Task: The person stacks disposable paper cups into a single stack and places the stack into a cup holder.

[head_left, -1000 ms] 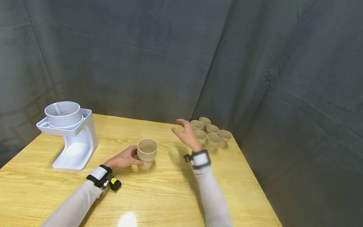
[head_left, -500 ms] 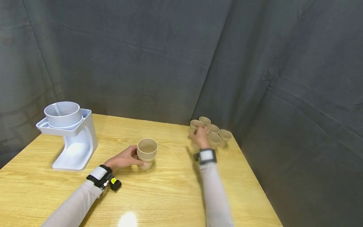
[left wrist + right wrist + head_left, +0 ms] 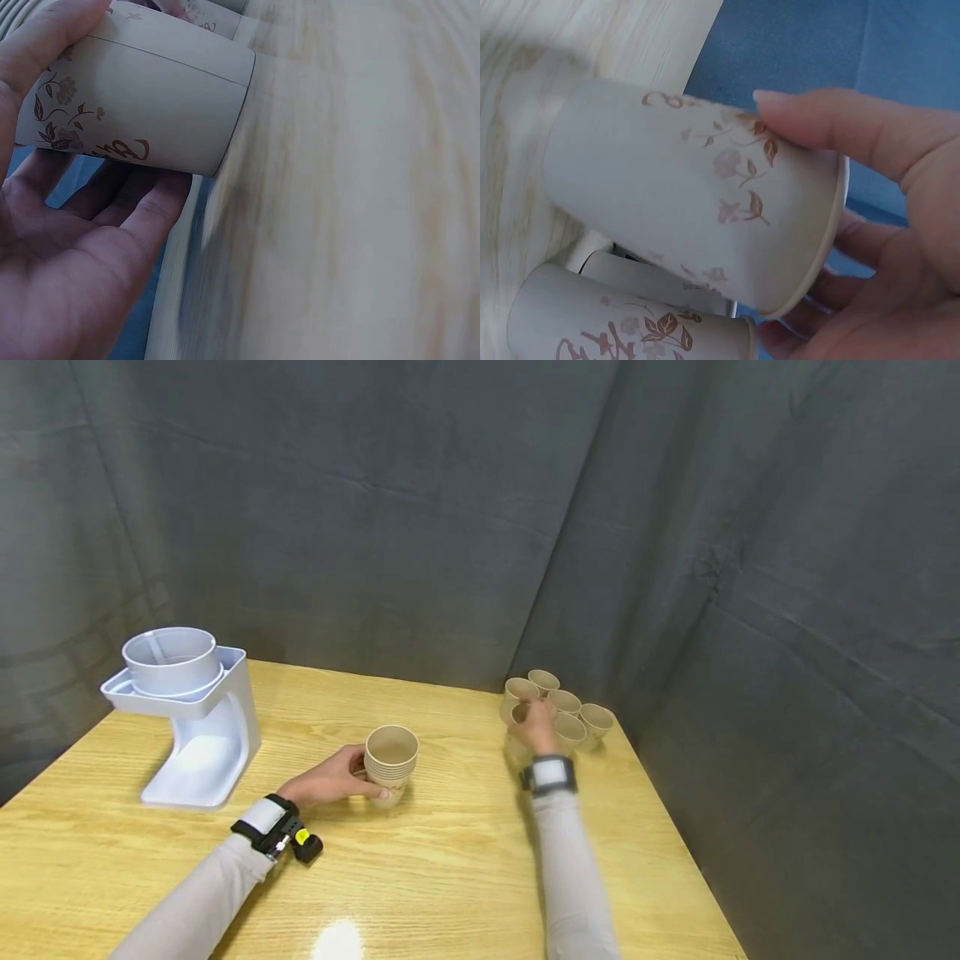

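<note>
My left hand (image 3: 322, 782) grips a nested stack of beige paper cups (image 3: 390, 770), upright on the table left of its middle. In the left wrist view the thumb lies over the stack (image 3: 157, 82), fingers under it, and brown floral print shows. At the back right my right hand (image 3: 538, 729) grips a single paper cup (image 3: 682, 180) near its rim, thumb on the outer wall and fingers by the rim's far side. The hand covers part of that cup in the head view. Beside it stand several more paper cups (image 3: 597, 720), mouths up.
A pale grey plastic stand (image 3: 202, 768) with a round open holder (image 3: 171, 675) on top occupies the left of the wooden table (image 3: 450, 860). Dark cloth (image 3: 375, 527) hangs behind the table and along its right side.
My right hand has moved right from open air to the grouped cups and has taken hold of the nearest left one. The left hand keeps its grip on the stack, unmoved.
</note>
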Motion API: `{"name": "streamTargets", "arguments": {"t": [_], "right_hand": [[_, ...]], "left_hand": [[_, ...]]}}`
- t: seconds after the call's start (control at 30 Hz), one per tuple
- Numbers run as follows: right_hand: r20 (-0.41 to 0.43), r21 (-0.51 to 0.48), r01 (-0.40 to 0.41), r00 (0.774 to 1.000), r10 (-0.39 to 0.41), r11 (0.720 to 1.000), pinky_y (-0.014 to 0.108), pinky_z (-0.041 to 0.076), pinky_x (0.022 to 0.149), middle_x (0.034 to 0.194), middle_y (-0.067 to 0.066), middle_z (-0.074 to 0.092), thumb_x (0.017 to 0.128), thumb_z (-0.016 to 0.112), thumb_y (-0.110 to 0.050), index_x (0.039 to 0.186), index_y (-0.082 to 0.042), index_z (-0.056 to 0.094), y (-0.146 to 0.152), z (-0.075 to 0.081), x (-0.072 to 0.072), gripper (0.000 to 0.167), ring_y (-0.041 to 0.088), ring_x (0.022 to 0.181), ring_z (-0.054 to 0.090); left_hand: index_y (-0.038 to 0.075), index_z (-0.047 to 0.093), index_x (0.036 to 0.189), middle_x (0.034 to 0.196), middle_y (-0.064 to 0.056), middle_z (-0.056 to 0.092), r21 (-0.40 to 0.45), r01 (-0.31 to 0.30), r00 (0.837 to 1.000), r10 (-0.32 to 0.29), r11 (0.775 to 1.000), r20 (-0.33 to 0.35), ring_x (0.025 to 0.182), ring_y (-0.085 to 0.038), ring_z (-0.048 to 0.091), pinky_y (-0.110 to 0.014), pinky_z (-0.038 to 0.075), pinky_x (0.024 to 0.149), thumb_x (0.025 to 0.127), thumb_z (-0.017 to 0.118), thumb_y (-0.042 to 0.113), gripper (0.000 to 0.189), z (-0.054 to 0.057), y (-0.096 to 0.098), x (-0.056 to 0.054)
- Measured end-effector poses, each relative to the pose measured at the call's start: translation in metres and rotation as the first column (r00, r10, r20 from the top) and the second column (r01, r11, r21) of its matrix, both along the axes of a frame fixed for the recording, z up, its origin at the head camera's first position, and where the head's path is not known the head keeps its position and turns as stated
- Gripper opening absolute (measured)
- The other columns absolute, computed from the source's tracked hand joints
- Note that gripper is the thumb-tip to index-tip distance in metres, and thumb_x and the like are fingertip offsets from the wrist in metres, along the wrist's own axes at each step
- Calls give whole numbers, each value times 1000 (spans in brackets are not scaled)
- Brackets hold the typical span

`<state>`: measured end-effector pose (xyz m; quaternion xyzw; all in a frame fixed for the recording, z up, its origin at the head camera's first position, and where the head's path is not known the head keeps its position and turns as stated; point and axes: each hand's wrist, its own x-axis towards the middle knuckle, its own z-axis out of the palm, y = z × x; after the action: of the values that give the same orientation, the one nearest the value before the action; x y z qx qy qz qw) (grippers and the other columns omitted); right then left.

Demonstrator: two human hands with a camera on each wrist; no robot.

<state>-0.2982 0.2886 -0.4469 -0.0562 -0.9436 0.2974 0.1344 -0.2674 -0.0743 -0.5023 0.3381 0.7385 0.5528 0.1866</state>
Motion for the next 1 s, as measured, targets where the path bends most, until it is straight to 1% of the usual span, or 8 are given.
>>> {"name": "streamTargets", "arguments": {"t": [0.07, 0.17, 0.3, 0.43, 0.57, 0.7, 0.8, 1.0], "right_hand": [[-24, 21, -17, 1000, 17, 1000, 53, 30, 110, 125, 27, 55, 67, 78, -2, 122, 4, 60, 1, 0, 0, 58, 43, 124, 39], [-22, 28, -33, 999, 34, 999, 53, 27, 112, 125, 23, 58, 66, 80, -3, 122, 2, 61, 1, 1, 0, 59, 42, 125, 41], [11, -19, -34, 999, 34, 999, 54, 27, 113, 131, 21, 54, 66, 84, -9, 125, 0, 60, 2, 4, 1, 63, 42, 129, 37], [-55, -23, -69, 996, 68, 997, 53, 27, 112, 130, 22, 56, 64, 86, -12, 122, 2, 62, 0, 9, 2, 64, 42, 127, 37], [-145, -23, -115, 983, 110, 993, 54, 27, 110, 126, 21, 58, 63, 87, -14, 121, 1, 62, -7, 17, 4, 64, 41, 126, 39], [-175, -53, -153, 974, 142, 987, 55, 33, 107, 127, 18, 54, 66, 85, -18, 122, -4, 59, -18, 27, 9, 63, 38, 125, 42], [-198, -67, -202, 963, 186, 977, 56, 36, 105, 130, 16, 50, 70, 83, -20, 125, -7, 57, -28, 37, 15, 62, 36, 125, 43], [-285, -19, -282, 921, 266, 959, 54, 34, 106, 131, 11, 50, 74, 80, -21, 128, -15, 57, -48, 58, 31, 59, 31, 126, 42]], "left_hand": [[8, 47, 138, 132, -14, 58, 0, 3, 1000, -3, 1000, -2, 124, -29, 53, -36, 42, 102, 81, 79, 19, 66, 0, 0, 0], [8, 46, 139, 133, -14, 57, 2, 5, 1000, -5, 1000, -1, 125, -30, 52, -38, 42, 103, 81, 78, 19, 67, -1, 0, 0], [7, 46, 139, 133, -15, 57, -1, 1, 1000, -1, 1000, 3, 125, -30, 52, -40, 41, 104, 81, 79, 20, 67, -1, 1, 0], [6, 46, 138, 133, -14, 57, -9, 1, 1000, -1, 1000, 6, 124, -29, 53, -42, 41, 104, 81, 79, 21, 67, -1, 1, 0], [7, 47, 138, 132, -14, 58, -9, 4, 1000, -4, 1000, 6, 124, -28, 53, -40, 41, 104, 81, 78, 20, 66, 0, 1, 0], [7, 47, 138, 133, -14, 57, 9, 7, 1000, -7, 1000, 15, 125, -28, 52, -34, 42, 103, 81, 79, 19, 66, -1, 1, 0], [8, 48, 138, 133, -14, 57, 24, 14, 1000, -14, 1000, 23, 125, -28, 52, -29, 43, 102, 81, 78, 18, 65, -1, 0, -1], [7, 47, 138, 133, -15, 57, 26, 20, 1000, -20, 999, 14, 125, -30, 52, -25, 44, 99, 82, 78, 17, 64, -1, -1, -1]]}}
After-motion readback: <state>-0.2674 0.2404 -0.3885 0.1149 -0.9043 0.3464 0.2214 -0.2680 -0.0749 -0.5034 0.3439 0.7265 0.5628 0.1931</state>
